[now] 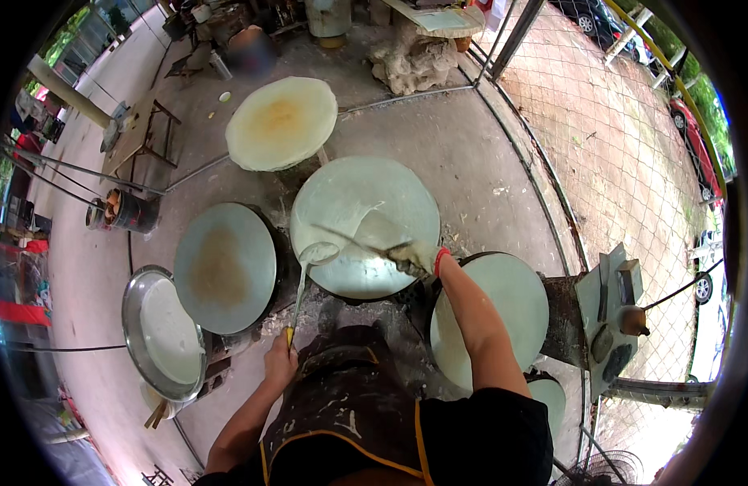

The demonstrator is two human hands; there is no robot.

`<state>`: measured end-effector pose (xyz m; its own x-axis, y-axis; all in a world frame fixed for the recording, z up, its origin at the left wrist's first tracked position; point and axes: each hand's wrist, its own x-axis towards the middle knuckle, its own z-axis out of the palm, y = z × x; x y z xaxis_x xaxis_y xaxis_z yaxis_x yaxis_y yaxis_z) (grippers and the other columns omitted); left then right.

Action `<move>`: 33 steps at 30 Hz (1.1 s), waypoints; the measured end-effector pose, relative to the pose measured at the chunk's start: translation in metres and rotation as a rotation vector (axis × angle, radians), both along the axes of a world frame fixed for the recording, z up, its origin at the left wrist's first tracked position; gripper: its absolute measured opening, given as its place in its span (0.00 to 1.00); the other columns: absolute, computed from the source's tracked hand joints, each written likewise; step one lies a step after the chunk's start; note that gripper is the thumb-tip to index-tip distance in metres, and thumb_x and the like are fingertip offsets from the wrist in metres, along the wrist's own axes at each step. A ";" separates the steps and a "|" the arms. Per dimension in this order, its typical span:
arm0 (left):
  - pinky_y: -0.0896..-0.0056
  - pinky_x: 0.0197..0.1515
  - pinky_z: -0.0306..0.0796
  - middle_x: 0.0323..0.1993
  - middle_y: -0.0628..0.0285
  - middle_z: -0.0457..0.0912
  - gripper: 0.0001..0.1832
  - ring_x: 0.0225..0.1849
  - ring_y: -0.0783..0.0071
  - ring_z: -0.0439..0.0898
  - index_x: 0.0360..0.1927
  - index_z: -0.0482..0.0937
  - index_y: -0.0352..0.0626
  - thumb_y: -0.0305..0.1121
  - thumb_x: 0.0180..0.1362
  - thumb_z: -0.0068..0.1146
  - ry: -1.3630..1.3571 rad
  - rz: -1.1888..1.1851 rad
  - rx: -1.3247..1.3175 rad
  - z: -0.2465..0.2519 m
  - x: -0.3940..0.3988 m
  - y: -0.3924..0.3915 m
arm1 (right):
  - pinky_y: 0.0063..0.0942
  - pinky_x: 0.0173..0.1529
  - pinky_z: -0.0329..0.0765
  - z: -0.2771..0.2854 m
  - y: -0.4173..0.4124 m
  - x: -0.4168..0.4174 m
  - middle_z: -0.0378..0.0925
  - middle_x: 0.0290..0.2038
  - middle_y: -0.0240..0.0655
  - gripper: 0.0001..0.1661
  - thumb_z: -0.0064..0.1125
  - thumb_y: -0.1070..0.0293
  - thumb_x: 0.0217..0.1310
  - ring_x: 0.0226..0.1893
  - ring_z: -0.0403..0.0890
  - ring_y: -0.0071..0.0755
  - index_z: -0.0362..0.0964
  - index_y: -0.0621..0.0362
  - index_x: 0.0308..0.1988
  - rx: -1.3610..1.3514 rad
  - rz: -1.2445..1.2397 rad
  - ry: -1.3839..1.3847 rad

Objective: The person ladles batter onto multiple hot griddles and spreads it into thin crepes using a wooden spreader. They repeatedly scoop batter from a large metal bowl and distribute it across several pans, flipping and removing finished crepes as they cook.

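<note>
My left hand (281, 364) grips the yellow handle of a metal ladle (320, 253), its batter-coated bowl over the near left edge of the middle round griddle (355, 182). Pale batter (331, 212) covers part of that griddle. In a soiled glove, my right hand (413, 256) holds a thin, flat spreading tool (346, 236) over the griddle; the glove hides its grip. At the left, a steel basin (131, 328) contains white batter (170, 331). Beside the basin lies a round griddle (228, 267) with a brown patch. Another griddle (501, 316) sits under my right forearm.
Beyond the middle griddle is a round surface (282, 124) covered by a pale sheet, browned at its centre. A low wooden table (128, 143) and a bucket (134, 212) stand left. At right are a metal stand (611, 322) and a wire fence (592, 133). A carved stump (413, 61) stands ahead.
</note>
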<state>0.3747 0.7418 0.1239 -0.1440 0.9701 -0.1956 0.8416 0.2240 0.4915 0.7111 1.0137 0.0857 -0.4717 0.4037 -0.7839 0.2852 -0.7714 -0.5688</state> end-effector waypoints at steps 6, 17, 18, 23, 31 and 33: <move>0.51 0.40 0.70 0.42 0.43 0.74 0.28 0.40 0.44 0.76 0.58 0.63 0.37 0.25 0.49 0.49 0.008 -0.092 0.010 0.007 -0.015 -0.017 | 0.18 0.12 0.57 -0.009 -0.041 0.022 0.68 0.18 0.27 0.15 0.60 0.59 0.55 0.10 0.60 0.16 0.74 0.55 0.40 0.235 -0.611 0.080; 0.59 0.49 0.69 0.47 0.43 0.74 0.25 0.48 0.48 0.74 0.56 0.66 0.35 0.27 0.53 0.51 -0.284 -0.263 0.287 0.014 -0.102 -0.007 | 0.16 0.16 0.59 -0.001 -0.228 -0.081 0.68 0.23 0.25 0.18 0.56 0.66 0.59 0.17 0.65 0.15 0.69 0.53 0.50 0.097 -0.925 0.144; 0.62 0.50 0.69 0.46 0.44 0.75 0.25 0.47 0.53 0.77 0.57 0.66 0.34 0.28 0.55 0.52 -0.296 -0.278 0.303 0.005 -0.117 -0.001 | 0.16 0.18 0.62 -0.008 -0.238 -0.119 0.69 0.24 0.26 0.18 0.56 0.65 0.60 0.19 0.67 0.17 0.69 0.54 0.50 0.109 -0.875 0.098; 0.72 0.31 0.70 0.31 0.58 0.75 0.27 0.26 0.72 0.74 0.58 0.62 0.32 0.30 0.57 0.53 -0.639 -0.201 0.221 0.032 -0.178 0.021 | 0.17 0.24 0.67 -0.023 -0.211 -0.277 0.72 0.27 0.27 0.20 0.54 0.63 0.61 0.22 0.70 0.18 0.69 0.57 0.52 0.159 -0.775 0.333; 0.82 0.11 0.55 0.16 0.69 0.61 0.25 0.08 0.83 0.59 0.58 0.57 0.35 0.30 0.59 0.48 -1.231 0.080 -0.042 0.089 -0.274 -0.026 | 0.25 0.20 0.64 -0.051 -0.225 -0.415 0.66 0.18 0.26 0.16 0.51 0.60 0.63 0.16 0.64 0.20 0.71 0.54 0.48 0.358 -1.320 -0.276; 0.82 0.09 0.55 0.15 0.69 0.61 0.24 0.07 0.83 0.58 0.57 0.57 0.35 0.30 0.58 0.48 -1.322 0.084 -0.050 0.079 -0.293 -0.040 | 0.25 0.20 0.64 -0.103 -0.209 -0.400 0.67 0.18 0.27 0.16 0.49 0.61 0.63 0.16 0.64 0.21 0.71 0.55 0.48 0.532 -1.146 -0.453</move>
<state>0.0819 0.7020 0.2033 0.1227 0.9553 -0.2688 -0.2782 0.2931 0.9147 0.3109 0.8046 -0.0171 0.5924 0.6961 -0.4056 -0.1267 -0.4167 -0.9002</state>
